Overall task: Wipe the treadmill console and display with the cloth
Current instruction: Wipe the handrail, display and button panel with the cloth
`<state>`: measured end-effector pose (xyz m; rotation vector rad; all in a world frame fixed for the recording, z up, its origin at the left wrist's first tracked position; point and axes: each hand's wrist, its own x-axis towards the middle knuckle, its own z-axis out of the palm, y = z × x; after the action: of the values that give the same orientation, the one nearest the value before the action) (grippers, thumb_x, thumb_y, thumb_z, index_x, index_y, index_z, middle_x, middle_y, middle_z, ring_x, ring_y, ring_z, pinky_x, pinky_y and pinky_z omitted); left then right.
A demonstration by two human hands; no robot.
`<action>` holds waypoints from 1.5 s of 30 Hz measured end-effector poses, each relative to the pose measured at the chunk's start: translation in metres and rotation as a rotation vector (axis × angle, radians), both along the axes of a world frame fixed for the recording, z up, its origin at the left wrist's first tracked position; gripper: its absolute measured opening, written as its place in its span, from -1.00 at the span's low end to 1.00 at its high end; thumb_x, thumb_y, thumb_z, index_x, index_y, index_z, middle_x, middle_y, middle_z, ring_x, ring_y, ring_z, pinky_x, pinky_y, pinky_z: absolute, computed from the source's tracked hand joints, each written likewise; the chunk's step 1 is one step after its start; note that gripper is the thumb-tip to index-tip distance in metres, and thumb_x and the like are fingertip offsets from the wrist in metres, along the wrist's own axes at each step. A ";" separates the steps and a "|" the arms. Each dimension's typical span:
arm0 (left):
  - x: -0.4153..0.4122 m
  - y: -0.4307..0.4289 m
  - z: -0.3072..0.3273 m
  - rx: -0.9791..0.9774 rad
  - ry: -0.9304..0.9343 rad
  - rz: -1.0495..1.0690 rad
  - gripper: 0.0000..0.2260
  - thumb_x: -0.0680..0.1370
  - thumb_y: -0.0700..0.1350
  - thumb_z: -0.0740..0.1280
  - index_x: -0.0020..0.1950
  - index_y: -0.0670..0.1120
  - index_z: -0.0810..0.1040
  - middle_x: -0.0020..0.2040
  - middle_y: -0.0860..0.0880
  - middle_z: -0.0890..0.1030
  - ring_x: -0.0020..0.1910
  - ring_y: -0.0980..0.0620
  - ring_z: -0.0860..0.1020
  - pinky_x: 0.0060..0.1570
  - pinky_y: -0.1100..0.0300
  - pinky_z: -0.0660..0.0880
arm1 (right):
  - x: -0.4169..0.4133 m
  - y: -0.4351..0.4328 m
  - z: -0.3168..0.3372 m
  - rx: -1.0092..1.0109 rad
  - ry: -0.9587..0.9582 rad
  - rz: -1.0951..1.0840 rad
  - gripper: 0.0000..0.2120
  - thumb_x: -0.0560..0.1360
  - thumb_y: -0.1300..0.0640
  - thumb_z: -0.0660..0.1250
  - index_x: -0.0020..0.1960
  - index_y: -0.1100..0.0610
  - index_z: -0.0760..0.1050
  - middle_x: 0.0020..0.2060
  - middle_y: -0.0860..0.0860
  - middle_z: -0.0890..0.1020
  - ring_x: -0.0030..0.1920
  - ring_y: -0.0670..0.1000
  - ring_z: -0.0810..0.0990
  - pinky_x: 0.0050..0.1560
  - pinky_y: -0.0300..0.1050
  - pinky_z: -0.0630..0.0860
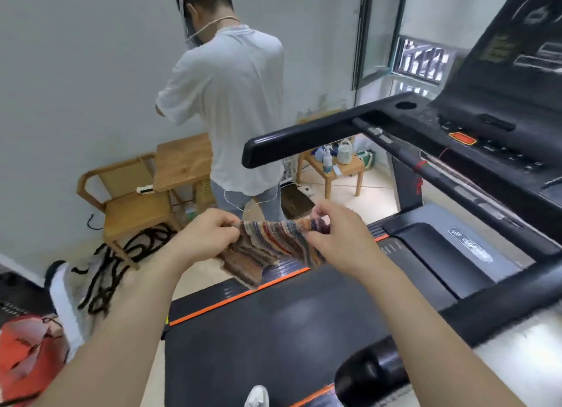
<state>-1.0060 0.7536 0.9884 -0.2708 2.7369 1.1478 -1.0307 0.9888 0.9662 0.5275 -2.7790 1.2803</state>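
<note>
Both hands (334,239) pinch cloth (273,248), stretched btwn.

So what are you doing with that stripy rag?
Both hands, left hand and right hand, hold the striped cloth stretched between them above the treadmill belt. The console up on the right isn't being touched yet. Another person in a white shirt stands nearby, facing away.
</note>
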 end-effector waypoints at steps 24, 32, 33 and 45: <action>-0.351 0.009 0.027 0.574 0.010 -0.587 -0.86 0.39 -0.11 0.50 -0.26 -0.02 0.55 -0.32 -0.08 0.53 -0.35 0.00 0.49 -0.39 0.19 0.44 | -0.251 0.021 0.015 -0.602 0.195 -0.571 -0.63 0.42 0.51 0.23 -0.17 0.02 0.41 -0.16 0.05 0.61 -0.11 0.06 0.59 -0.13 -0.05 0.56; -0.443 0.124 0.012 0.757 -0.093 -0.633 -0.64 0.27 0.02 0.51 -0.06 -0.15 0.56 -0.21 -0.11 0.63 -0.27 -0.01 0.60 -0.30 0.20 0.52 | -0.306 0.118 0.000 -0.590 0.280 -0.831 -0.82 0.51 0.35 0.34 0.01 0.10 0.51 -0.07 0.03 0.61 -0.02 -0.09 0.57 -0.02 -0.27 0.52; -0.452 0.141 0.011 0.772 -0.080 -0.624 -0.76 0.31 -0.03 0.52 -0.12 -0.08 0.58 -0.23 -0.07 0.62 -0.28 0.01 0.59 -0.30 0.22 0.50 | -0.311 0.129 0.000 -0.559 0.285 -0.868 -0.83 0.51 0.32 0.35 0.00 0.06 0.52 -0.07 -0.01 0.61 -0.03 -0.13 0.56 -0.05 -0.33 0.50; -0.600 0.293 -0.017 0.564 0.279 -0.320 -0.93 0.51 -0.10 0.39 -0.13 0.08 0.58 -0.16 0.03 0.64 -0.17 0.07 0.61 -0.36 0.21 0.50 | -0.434 0.229 -0.006 -0.419 0.267 -1.107 -0.77 0.47 0.34 0.33 -0.06 0.02 0.55 -0.28 -0.03 0.58 -0.24 -0.19 0.50 -0.18 -0.43 0.41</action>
<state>-1.6063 1.0470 0.9712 0.4096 2.3903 1.8820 -1.4648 1.2179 0.9603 -0.7111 -1.8937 1.2385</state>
